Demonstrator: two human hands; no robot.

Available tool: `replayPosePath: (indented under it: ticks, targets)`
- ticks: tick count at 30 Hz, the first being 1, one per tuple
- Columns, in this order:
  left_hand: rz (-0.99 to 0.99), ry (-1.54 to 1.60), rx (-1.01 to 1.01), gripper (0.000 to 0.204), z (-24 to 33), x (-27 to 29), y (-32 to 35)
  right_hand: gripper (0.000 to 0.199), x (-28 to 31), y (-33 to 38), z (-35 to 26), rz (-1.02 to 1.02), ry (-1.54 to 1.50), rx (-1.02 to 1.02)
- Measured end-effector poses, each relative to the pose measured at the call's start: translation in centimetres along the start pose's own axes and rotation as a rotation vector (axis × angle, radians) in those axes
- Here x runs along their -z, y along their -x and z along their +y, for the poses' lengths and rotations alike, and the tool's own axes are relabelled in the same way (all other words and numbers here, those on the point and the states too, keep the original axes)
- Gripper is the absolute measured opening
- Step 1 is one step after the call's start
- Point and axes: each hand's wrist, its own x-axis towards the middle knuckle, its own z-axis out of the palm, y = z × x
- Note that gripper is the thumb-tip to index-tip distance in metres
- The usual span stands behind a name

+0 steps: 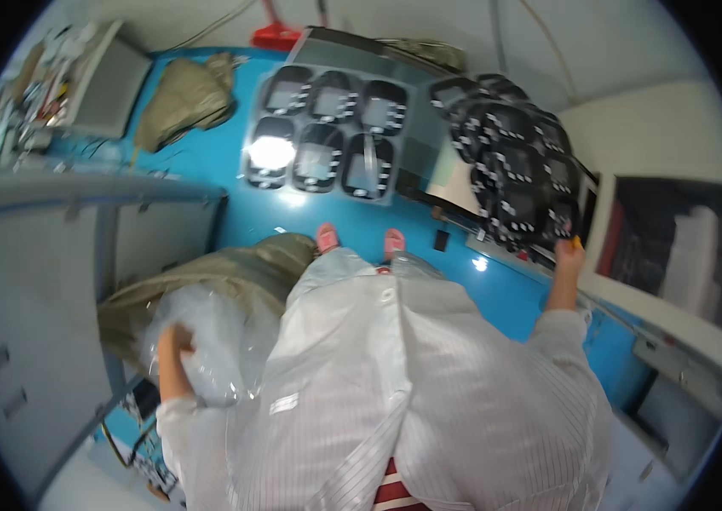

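Pile of black-framed panels, marked with small white patches, seen at right, overlapped several deep, edges not squared. Lower corner met by right hand; fingers appear bent at the rim, but whether the corner is pinched or only touched cannot be told. Small orange piece noted at the fingertips; nature unclear.

Left hand placed at a crumpled clear plastic bag in the mouth of an olive sack. Fingers partly lost in the film; grip cannot be told.

Progress: six panels are set out in two rows of three on a clear sheet, every place apparently filled, glare on one. Pile beside it judged to be as yet unsorted; overall count cannot be made. No panel is seen inside the bag.

Surface: dark grey bench, partly covered by sheet and pile; sheet's left side reaches out over blue floor.

Room: second olive bundle dropped on floor, red dustpan by the wall, grey cabinets at left, pale machine with dark window at right. Striped coat and pink shoes worn.
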Motion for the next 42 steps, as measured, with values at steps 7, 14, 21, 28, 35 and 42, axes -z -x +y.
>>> replayPosePath:
  ticks: [7, 14, 21, 28, 35, 42]
  targets:
    - [1.082, 0.743, -0.073, 0.028, 15.0, 26.8, 0.3, 0.025, -3.7, 4.4, -0.7, 0.633, 0.522, 0.202]
    - [0.853, 0.762, -0.082, 0.046, 18.4, 34.6, -9.9, 0.031, -16.3, 12.6, 14.7, -0.194, 1.179, 0.392]
    - [0.889, 0.928, -0.151, 0.049, 17.9, 34.2, -11.4, 0.039, -23.5, 10.3, 37.6, -0.229, 1.323, 0.067]
    - [0.949, 0.957, -0.197, 0.044, 17.9, 33.7, -10.0, 0.031, -28.5, 11.1, 39.5, -0.146, 1.410, 0.196]
    - [1.258, 0.819, -0.170, 0.051, 15.8, 33.7, -10.6, 0.014, -36.0, 16.2, 39.2, -0.585, 0.953, 0.341]
    - [1.989, 0.475, -0.811, 0.034, 21.8, 43.8, 12.7, 0.026, -38.1, 25.9, 36.6, -0.910, 1.010, 0.272]
